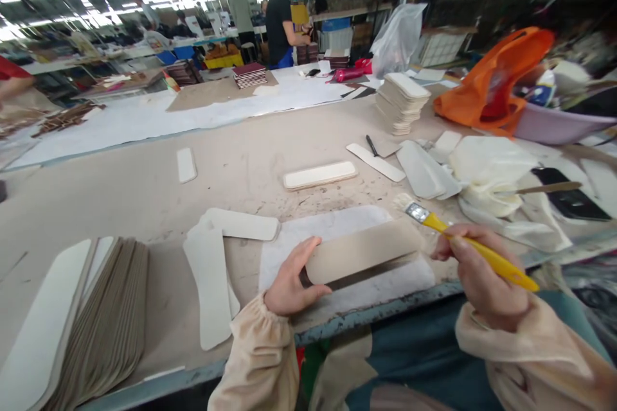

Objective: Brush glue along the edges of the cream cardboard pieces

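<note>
the left hand (292,279) held the left end of a long beige card strip (361,253) between widely parted thumb and fingers, over thin white paper (284,241), while the right hand (486,292) closed round a yellow-handled, pale-bristled paintbrush (435,223), apparently for brushing that called for a steady strip

A white sheet (357,215) is carried by the table (120,186); a fanned strip stack (106,321) is set left of the sheet, a low pile (321,174) beyond it.
</note>
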A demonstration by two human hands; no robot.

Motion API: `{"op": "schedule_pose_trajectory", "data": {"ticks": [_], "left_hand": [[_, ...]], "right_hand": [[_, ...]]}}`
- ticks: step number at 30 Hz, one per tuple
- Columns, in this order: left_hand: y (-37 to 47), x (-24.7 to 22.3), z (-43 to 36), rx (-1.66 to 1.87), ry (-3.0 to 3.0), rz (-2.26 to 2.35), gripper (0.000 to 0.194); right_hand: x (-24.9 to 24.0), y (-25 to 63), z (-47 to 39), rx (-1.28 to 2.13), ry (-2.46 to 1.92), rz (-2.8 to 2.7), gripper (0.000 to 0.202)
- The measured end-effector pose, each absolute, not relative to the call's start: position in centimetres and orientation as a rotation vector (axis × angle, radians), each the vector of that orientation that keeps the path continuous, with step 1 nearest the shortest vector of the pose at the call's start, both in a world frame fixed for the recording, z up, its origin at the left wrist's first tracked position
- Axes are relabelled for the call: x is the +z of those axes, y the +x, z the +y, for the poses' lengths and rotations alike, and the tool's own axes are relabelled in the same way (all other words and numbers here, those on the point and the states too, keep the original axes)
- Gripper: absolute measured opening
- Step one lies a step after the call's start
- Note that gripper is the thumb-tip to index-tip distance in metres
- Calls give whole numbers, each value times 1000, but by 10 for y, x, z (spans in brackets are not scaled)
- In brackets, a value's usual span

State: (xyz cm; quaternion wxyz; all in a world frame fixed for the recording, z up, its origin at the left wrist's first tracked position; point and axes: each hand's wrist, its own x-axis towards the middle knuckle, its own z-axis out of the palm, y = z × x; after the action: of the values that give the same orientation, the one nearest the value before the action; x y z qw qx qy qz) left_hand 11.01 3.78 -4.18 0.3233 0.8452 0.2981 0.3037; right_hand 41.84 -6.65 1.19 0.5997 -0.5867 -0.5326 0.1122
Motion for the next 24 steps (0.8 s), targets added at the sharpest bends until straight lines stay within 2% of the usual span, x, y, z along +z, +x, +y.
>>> {"op": "schedule_pose_trajectory", "data": {"ticks": [3, 13, 20, 24], "left_hand": [[109, -44, 40, 877, 2266, 777, 84], [108, -46, 41, 878, 2436, 770, 74], [108, -53, 48, 1059, 2505, 665, 42], [111, -52, 51, 1086, 2470, 686, 33]], "right_hand": [[9, 413, -71, 214, -1353, -1170, 13], [-46, 461, -52, 217, -1476, -1328, 26], [-46, 464, -59, 246, -1462, -1577, 37], [-47, 466, -55, 221, -1436, -1613, 39]]}}
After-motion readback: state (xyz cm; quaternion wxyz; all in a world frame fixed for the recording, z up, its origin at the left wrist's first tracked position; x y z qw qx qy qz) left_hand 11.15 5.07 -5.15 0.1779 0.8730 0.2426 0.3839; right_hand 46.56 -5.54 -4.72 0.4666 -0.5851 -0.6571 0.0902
